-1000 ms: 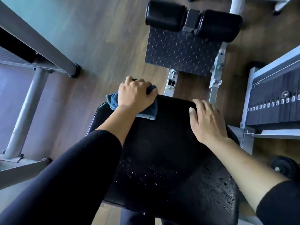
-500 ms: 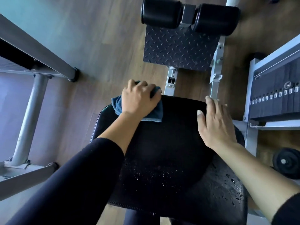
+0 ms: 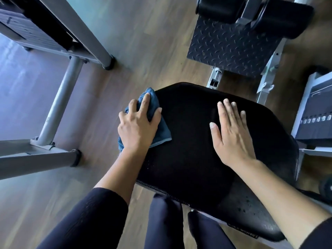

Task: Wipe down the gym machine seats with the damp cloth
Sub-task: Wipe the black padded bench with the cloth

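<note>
Floor point(image 3: 143, 42): brown wood boards, smooth and a bit shiny, lie behind everything.
Seat point(image 3: 188, 132): a big black pad with round corners fills the middle of the frame. It looks smooth, with a line of little stitches along its lower edge.
Cloth point(image 3: 161, 133): blue, fuzzy and bunched up. It lies on the left edge of the seat, left of the middle of the frame, and its top pokes past the edge.
Left hand point(image 3: 138, 128): lies on top of the cloth with fingers spread out and fairly straight, pressing it down on the seat.
Right hand point(image 3: 231, 135): lies flat on the bare seat, right of the middle, with fingers straight and close together and the thumb out to the side.
Water drops point(image 3: 246, 203): tiny wet dots sit on the lower right part of the seat.
Foot plate point(image 3: 230, 45): dark bumpy metal, upper right.
Roller pads point(image 3: 280, 20): two fat black rolls above the plate.
Weight stack point(image 3: 316, 121): dark flat bars in a pale frame, right edge.
Grey frame point(image 3: 59, 103): round metal tubes with black end caps, left side.
</note>
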Tool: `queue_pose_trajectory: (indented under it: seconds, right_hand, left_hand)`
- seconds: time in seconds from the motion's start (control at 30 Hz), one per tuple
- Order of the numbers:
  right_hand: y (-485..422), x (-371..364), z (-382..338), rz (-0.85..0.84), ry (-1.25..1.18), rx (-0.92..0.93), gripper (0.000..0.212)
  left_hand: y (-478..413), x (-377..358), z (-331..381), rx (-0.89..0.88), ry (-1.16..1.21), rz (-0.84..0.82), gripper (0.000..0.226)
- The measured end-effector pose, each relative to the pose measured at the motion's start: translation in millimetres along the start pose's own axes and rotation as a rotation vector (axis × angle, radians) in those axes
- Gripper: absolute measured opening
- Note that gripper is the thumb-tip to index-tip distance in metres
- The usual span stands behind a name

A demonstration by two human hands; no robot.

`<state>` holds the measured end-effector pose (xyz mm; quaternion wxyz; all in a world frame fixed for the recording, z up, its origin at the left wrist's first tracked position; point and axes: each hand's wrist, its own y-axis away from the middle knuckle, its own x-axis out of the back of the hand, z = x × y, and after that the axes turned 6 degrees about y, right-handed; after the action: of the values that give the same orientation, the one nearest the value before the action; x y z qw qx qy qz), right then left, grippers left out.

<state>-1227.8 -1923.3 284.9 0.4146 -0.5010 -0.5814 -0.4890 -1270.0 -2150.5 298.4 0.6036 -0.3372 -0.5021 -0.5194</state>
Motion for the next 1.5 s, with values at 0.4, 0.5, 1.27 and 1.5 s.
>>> queue_pose_trajectory:
  seconds: [0.4, 0.5, 1.27, 1.5]
  right_hand:
    - [81.8, -3.6, 19.5, -0.009, -0.022, 0.007, 0.063]
    - [88.5, -4.5, 21.7, -0.004, -0.012, 0.012, 0.063]
    - [133.6, -1.0, 85.7, 0.043, -0.039, -0.194, 0.063]
    - [132.1, -5.4, 100.6, 0.024, -0.026, -0.19, 0.062]
  left_hand:
    - [131.4, -13.2, 17.6, -0.322, -0.021, 0.03, 0.046]
    - [152.4, -10.6, 6.7, -0.486, -0.032, 0.011, 0.045]
    - [144.8, -7.0, 0.5, -0.849, -0.056, -0.085, 0.046]
    - [113.8, -30.0, 72.4, -0.43, -0.1, -0.033, 0.047]
